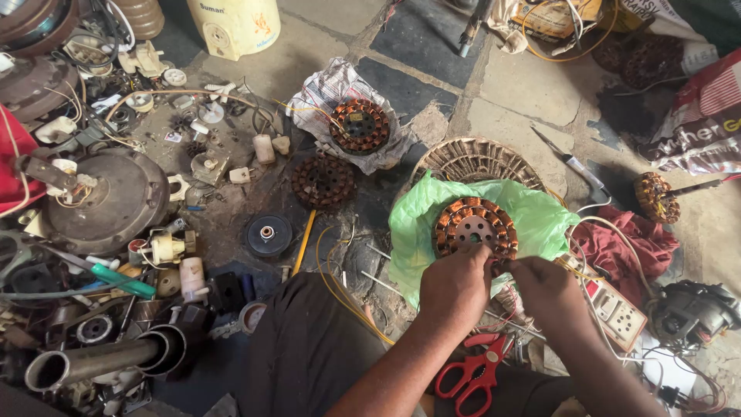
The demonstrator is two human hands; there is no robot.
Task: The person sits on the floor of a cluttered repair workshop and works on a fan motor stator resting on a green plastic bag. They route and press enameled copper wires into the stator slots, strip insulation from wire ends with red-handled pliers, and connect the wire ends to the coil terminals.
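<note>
Round copper-wound motor coil (474,226) with a grey metal hub full of holes, lying on a green plastic bag (540,216) just ahead of both hands. Left hand (454,287) and right hand (545,287) side by side at its near edge, fingers pinched on the windings and thin wires there. Red scissors (472,374) just behind the hands, white switch box (614,309) beside the right.

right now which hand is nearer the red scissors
Right. The right hand is up and to the right of the red scissors, closer to the handles; the left hand sits higher, on the copper-wound stator.
</note>
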